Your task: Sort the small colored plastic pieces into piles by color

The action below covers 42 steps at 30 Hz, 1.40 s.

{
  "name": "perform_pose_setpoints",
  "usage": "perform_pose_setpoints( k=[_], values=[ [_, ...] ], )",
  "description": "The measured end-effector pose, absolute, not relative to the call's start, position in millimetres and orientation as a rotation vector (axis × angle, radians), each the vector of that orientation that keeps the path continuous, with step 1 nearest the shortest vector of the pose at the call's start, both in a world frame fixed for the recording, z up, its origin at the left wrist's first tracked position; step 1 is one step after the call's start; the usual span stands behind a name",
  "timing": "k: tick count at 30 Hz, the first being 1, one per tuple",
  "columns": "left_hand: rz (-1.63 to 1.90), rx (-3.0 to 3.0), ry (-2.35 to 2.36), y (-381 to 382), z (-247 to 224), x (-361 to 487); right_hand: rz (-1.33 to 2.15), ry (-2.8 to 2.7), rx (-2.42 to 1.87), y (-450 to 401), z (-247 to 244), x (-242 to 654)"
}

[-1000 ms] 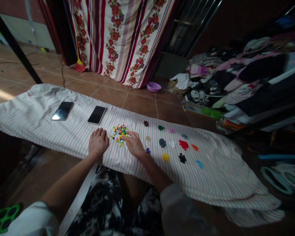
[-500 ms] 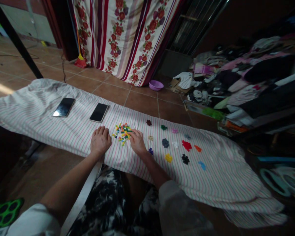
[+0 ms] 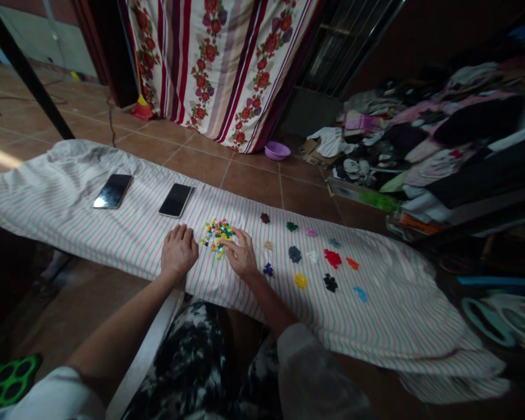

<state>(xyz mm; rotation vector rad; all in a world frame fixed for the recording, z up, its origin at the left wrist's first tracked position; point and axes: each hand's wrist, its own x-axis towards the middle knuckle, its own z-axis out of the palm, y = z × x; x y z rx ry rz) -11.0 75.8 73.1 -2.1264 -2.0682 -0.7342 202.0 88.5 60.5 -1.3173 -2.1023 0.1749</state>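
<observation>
A mixed heap of small coloured pieces [image 3: 214, 231], mainly yellow, green, orange and white, lies on the striped cloth [image 3: 376, 326]. My right hand [image 3: 241, 255] is at the heap's right side, thumb and forefinger apart over the pieces, with nothing visible between them. Left of the heap my left hand [image 3: 178, 249] rests flat on the cloth, palm down. Right of my right hand are sorted single-colour clusters, among them dark blue [image 3: 268, 269], yellow [image 3: 300, 280], grey [image 3: 294, 254], red [image 3: 332, 258] and black [image 3: 330, 283].
Two phones, one nearer [image 3: 175, 200] and one farther left [image 3: 112, 191], lie on the cloth. Beyond its far edge a purple basin [image 3: 277, 151] stands on the tiled floor. Piled clothes [image 3: 402, 128] fill the right back, and a floral curtain [image 3: 227, 70] hangs behind.
The thumb and forefinger of my right hand have spread apart, and the hand has shifted slightly, uncovering the dark blue cluster. My left hand has stayed in place.
</observation>
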Motion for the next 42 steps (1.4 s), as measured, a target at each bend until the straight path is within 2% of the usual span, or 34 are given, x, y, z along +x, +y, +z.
perform_pose_setpoints(
  k=[16,28,37,42],
  values=[
    [-0.762,-2.150,-2.057,75.9,73.7,-10.6,0.171,-2.116,-1.518,114.5,75.2,184.1],
    [-0.730,-2.119,-2.044,76.2,71.9,-10.1,0.176,-2.210,-1.315,109.9,75.1,174.6],
    [-0.757,-2.130,-2.064,77.2,69.7,-10.7,0.123,-1.762,-1.516,129.2,47.7,175.7],
    [-0.702,-2.125,-2.066,77.3,71.8,-9.7,0.157,-1.797,-1.459,132.9,43.1,174.4]
  ],
)
